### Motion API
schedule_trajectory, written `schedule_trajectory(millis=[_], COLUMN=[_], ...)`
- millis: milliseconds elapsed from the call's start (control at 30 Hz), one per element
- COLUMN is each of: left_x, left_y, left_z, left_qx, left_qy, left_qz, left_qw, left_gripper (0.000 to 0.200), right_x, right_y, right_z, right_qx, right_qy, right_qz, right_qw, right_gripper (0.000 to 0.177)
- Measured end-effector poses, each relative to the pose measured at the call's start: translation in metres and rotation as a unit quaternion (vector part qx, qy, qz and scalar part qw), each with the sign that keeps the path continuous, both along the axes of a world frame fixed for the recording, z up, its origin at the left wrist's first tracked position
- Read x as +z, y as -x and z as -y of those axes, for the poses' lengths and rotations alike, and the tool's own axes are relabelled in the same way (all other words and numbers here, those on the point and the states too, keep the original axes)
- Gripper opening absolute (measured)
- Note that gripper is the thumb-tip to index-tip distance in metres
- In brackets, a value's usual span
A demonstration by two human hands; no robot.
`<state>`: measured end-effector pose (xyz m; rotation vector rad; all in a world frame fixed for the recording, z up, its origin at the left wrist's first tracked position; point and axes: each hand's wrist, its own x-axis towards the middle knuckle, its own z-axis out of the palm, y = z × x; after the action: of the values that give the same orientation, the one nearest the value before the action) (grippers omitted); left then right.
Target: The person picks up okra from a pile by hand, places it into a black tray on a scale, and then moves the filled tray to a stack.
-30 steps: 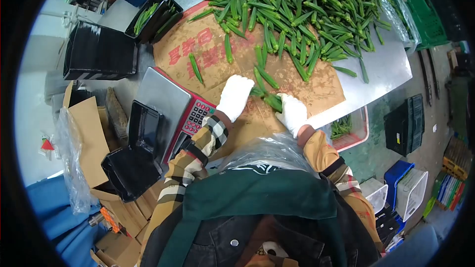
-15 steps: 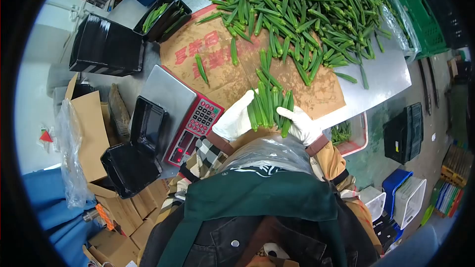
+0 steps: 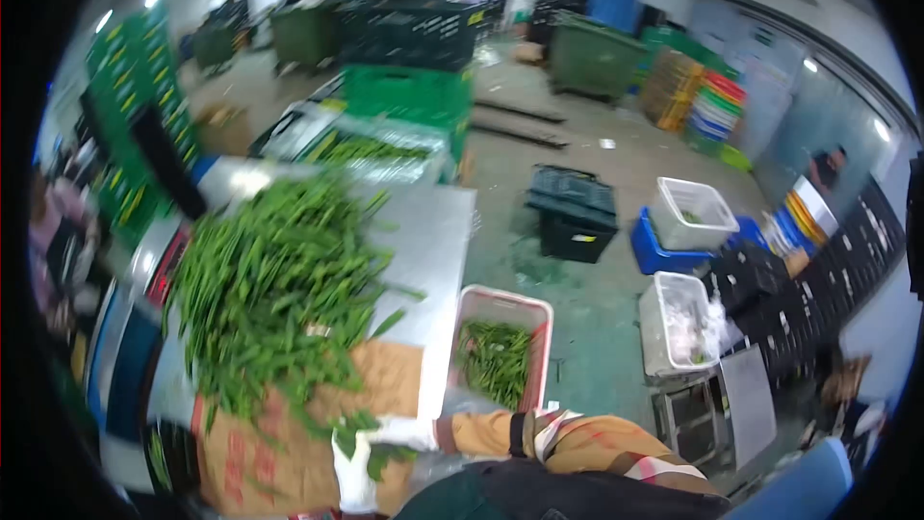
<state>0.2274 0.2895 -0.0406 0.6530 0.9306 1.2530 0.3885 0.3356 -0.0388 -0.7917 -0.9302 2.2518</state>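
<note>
My left hand (image 3: 354, 478), in a white glove, is at the bottom of the head view, closed against a small bunch of green okra (image 3: 390, 462). From the right, my right hand (image 3: 406, 432), also white-gloved, grips the same bunch. Motion blur smears the fingers and the pods. Beneath and beside the hands lies a flattened cardboard sheet (image 3: 390, 376) with red print. A large heap of okra (image 3: 279, 279) covers much of the metal table (image 3: 438, 241) beyond it.
Right of the table stands a pale, red-edged bin (image 3: 550, 347) with okra inside. Green crates (image 3: 404, 101) stand behind the table. A black crate (image 3: 576, 217) and white tubs (image 3: 664, 323) are on the floor at right. Another person (image 3: 63, 231) is at far left.
The view has swung right and up, bringing the room's floor and crates into sight. Both hands still hold the okra bunch, now lower and further left in view. The scale has nearly left the picture.
</note>
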Motion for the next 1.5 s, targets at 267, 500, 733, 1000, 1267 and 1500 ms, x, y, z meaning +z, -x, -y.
schedule_trajectory(millis=[267,500,733,1000,1267,1500], left_x=[0.048,0.074,0.060,0.040,0.028,0.028], left_y=[-0.045,-0.091,-0.109,-0.113,-0.106,-0.100], left_z=[-0.026,-0.022,-0.018,-0.021,-0.025,-0.016], left_qx=[-0.167,-0.186,-0.158,-0.177,-0.186,-0.190], left_qy=[0.022,-0.050,-0.045,-0.005,0.023,0.029], left_qz=[-0.171,-0.084,-0.024,-0.050,-0.117,-0.095], left_qw=[0.971,0.978,0.986,0.983,0.975,0.977], left_gripper=[0.067,0.057,0.060,0.049,0.047,0.055], right_x=[0.008,-0.008,0.027,-0.001,-0.046,-0.029], right_y=[-0.045,-0.063,-0.074,-0.076,-0.069,-0.070], right_z=[0.003,-0.001,0.011,0.016,-0.001,0.010], right_qx=[-0.123,-0.157,-0.175,-0.213,-0.191,-0.161], right_qy=[0.008,0.094,0.131,0.100,0.117,0.092], right_qz=[0.055,-0.045,-0.049,-0.058,-0.029,-0.008], right_qw=[0.991,0.982,0.975,0.970,0.974,0.983], right_gripper=[0.044,0.043,0.037,0.044,0.050,0.057])
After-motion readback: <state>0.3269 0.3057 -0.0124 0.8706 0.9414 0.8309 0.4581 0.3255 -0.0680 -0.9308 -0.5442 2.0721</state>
